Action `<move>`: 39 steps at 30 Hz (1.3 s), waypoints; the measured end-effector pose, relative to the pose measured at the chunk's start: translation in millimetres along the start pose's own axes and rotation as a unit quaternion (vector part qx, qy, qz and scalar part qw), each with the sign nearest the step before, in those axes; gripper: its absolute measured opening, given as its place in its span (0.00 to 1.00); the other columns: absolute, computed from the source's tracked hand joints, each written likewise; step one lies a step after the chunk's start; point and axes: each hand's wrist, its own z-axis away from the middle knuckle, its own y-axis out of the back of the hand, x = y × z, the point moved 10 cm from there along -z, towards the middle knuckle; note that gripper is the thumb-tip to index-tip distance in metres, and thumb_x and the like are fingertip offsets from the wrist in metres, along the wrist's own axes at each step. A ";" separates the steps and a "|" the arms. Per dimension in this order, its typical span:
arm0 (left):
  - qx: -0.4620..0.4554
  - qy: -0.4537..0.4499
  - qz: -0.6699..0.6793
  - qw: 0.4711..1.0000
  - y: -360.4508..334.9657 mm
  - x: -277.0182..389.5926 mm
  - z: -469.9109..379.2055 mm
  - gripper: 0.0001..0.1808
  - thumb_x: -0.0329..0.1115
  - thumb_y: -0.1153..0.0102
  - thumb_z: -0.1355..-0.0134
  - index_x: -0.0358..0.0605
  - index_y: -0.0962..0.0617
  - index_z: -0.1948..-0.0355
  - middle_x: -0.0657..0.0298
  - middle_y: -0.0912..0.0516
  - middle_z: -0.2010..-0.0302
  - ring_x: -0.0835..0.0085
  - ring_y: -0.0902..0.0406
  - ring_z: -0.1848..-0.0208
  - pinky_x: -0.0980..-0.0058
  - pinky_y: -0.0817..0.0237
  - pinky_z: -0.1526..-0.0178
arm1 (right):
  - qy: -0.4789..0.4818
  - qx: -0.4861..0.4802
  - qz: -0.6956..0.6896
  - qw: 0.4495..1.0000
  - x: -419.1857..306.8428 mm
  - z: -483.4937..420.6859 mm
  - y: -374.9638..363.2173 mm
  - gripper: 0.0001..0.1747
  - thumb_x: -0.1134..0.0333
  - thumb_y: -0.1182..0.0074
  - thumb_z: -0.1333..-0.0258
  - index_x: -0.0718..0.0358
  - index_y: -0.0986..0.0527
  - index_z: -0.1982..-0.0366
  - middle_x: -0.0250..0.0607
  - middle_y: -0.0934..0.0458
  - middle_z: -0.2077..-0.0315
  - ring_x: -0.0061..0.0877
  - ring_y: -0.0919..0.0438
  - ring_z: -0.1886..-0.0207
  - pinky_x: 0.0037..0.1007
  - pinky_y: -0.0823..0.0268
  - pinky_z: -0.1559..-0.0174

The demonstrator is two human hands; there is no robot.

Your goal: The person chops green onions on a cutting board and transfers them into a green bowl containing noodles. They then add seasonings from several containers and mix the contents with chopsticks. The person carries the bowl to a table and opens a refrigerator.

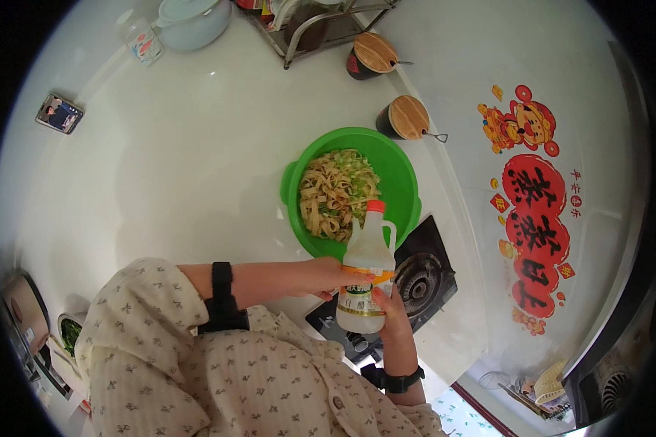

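Note:
My left hand (328,276) reaches in from the left and holds the side of a translucent plastic bottle (369,246) with a red cap, a side handle and an orange-and-white label. My right hand (396,319) grips the same bottle low on its right side. The bottle's top overlaps the near rim of a green plastic basin (399,175) in this view. In the basin lie wide noodles (328,191) with chopped pale-green vegetable pieces (361,169), mostly toward its left side. Clear liquid seems to fill the bottle's lower part; its exact level cannot be told.
A black gas stove (421,278) lies under and right of the bottle. Two dark jars with wooden lids (409,117) and spoons stand beyond the basin. Farther back are a metal rack (317,41), a lidded pot (197,24), a jar (142,43) and, at left, a phone (60,113).

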 end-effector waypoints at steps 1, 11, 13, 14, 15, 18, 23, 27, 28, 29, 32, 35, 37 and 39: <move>0.009 0.001 0.023 1.000 1.0 -0.1 -0.8 0.36 0.69 0.42 0.48 0.44 0.22 0.59 0.67 0.28 0.70 0.79 0.35 0.71 0.79 0.37 0.66 | 0.004 -0.020 -0.005 1.000 -2.2 -0.6 -5.1 0.38 0.62 0.37 0.50 0.64 0.39 0.40 0.42 0.26 0.50 0.29 0.24 0.50 0.31 0.32 0.48; 0.102 -0.003 0.073 0.992 16.6 -0.3 -15.2 0.35 0.67 0.36 0.53 0.42 0.20 0.65 0.66 0.24 0.76 0.79 0.29 0.76 0.81 0.34 0.72 | -0.024 0.022 0.049 0.998 -8.1 -13.1 -3.1 0.36 0.55 0.36 0.49 0.66 0.35 0.44 0.40 0.24 0.54 0.26 0.23 0.54 0.29 0.30 0.52; 0.105 0.001 0.075 0.992 16.9 -0.5 -18.0 0.35 0.67 0.36 0.53 0.41 0.20 0.65 0.66 0.24 0.76 0.79 0.29 0.77 0.81 0.35 0.73 | -0.028 0.029 0.049 0.998 -8.1 -13.5 -1.0 0.36 0.54 0.37 0.48 0.66 0.35 0.44 0.40 0.24 0.54 0.26 0.22 0.54 0.29 0.30 0.53; 0.106 0.003 0.079 0.991 16.5 -0.2 -19.3 0.35 0.67 0.36 0.53 0.41 0.20 0.66 0.65 0.24 0.76 0.79 0.30 0.77 0.81 0.36 0.74 | -0.030 0.033 0.048 0.998 -8.3 -13.3 0.4 0.36 0.54 0.37 0.48 0.66 0.35 0.44 0.40 0.24 0.54 0.26 0.22 0.54 0.29 0.30 0.53; 0.112 0.011 0.078 0.991 17.0 -1.4 -20.8 0.35 0.67 0.37 0.53 0.41 0.21 0.66 0.65 0.24 0.76 0.80 0.30 0.78 0.81 0.37 0.75 | -0.031 0.036 0.048 0.998 -8.5 -13.2 2.1 0.36 0.53 0.38 0.48 0.66 0.35 0.43 0.40 0.24 0.54 0.26 0.22 0.54 0.29 0.30 0.53; 0.096 0.009 0.068 0.993 9.9 2.4 -28.1 0.36 0.71 0.41 0.52 0.42 0.22 0.69 0.65 0.27 0.76 0.80 0.33 0.79 0.81 0.40 0.76 | -0.030 0.044 0.059 0.997 -13.3 -12.0 7.3 0.36 0.53 0.38 0.46 0.66 0.36 0.43 0.41 0.24 0.54 0.26 0.22 0.54 0.28 0.30 0.53; 0.088 0.026 0.099 0.991 -2.7 3.2 -45.3 0.34 0.70 0.43 0.49 0.45 0.23 0.67 0.66 0.25 0.77 0.82 0.31 0.80 0.83 0.45 0.79 | -0.032 0.066 0.098 0.992 -27.5 -9.9 14.8 0.35 0.53 0.39 0.45 0.66 0.35 0.43 0.41 0.24 0.55 0.26 0.22 0.56 0.28 0.29 0.55; 0.067 0.010 0.098 0.993 -9.3 7.3 -57.1 0.34 0.72 0.44 0.50 0.49 0.26 0.70 0.67 0.24 0.80 0.79 0.30 0.84 0.79 0.48 0.83 | -0.039 0.080 0.135 0.987 -37.2 -11.2 16.7 0.34 0.53 0.40 0.45 0.67 0.35 0.44 0.41 0.23 0.56 0.25 0.21 0.58 0.28 0.28 0.57; 0.064 -0.004 0.090 0.994 -8.7 9.6 -57.8 0.34 0.72 0.44 0.50 0.48 0.26 0.70 0.67 0.23 0.79 0.79 0.30 0.84 0.79 0.48 0.84 | -0.041 0.080 0.144 0.986 -38.7 -11.9 16.4 0.34 0.52 0.40 0.45 0.68 0.35 0.45 0.41 0.23 0.57 0.25 0.21 0.58 0.28 0.28 0.58; 0.066 -0.012 0.075 0.995 -6.9 10.7 -57.9 0.34 0.72 0.44 0.50 0.48 0.25 0.70 0.67 0.23 0.79 0.79 0.29 0.84 0.79 0.48 0.84 | -0.042 0.076 0.149 0.985 -40.0 -12.7 15.8 0.34 0.52 0.40 0.45 0.68 0.34 0.45 0.41 0.23 0.57 0.25 0.21 0.59 0.28 0.28 0.58; 0.080 -0.023 0.072 0.994 -3.0 11.5 -56.2 0.34 0.72 0.45 0.50 0.47 0.24 0.68 0.67 0.22 0.79 0.78 0.29 0.84 0.78 0.48 0.85 | -0.048 0.057 0.150 0.986 -41.1 -15.0 12.8 0.33 0.51 0.40 0.45 0.68 0.33 0.47 0.41 0.22 0.58 0.25 0.21 0.59 0.27 0.28 0.58; 0.094 -0.018 0.079 0.992 -1.6 11.1 -55.0 0.35 0.72 0.45 0.50 0.46 0.23 0.67 0.67 0.22 0.79 0.78 0.29 0.84 0.78 0.48 0.85 | -0.057 0.058 0.149 0.985 -39.5 -17.0 14.7 0.33 0.51 0.40 0.45 0.68 0.32 0.47 0.41 0.22 0.58 0.25 0.20 0.60 0.27 0.28 0.58; 0.101 -0.012 0.076 0.992 -1.4 10.2 -54.7 0.35 0.72 0.46 0.49 0.46 0.23 0.67 0.66 0.22 0.79 0.78 0.29 0.85 0.78 0.48 0.85 | -0.064 0.052 0.145 0.986 -37.5 -18.1 14.2 0.33 0.51 0.40 0.45 0.68 0.32 0.47 0.41 0.22 0.58 0.24 0.20 0.60 0.26 0.28 0.58; 0.112 -0.001 0.069 0.991 0.3 7.5 -54.2 0.36 0.72 0.48 0.47 0.45 0.23 0.67 0.65 0.23 0.80 0.78 0.32 0.87 0.79 0.48 0.86 | -0.062 0.039 0.146 0.987 -37.1 -19.0 11.8 0.33 0.51 0.40 0.45 0.68 0.32 0.47 0.40 0.22 0.58 0.24 0.20 0.59 0.26 0.28 0.58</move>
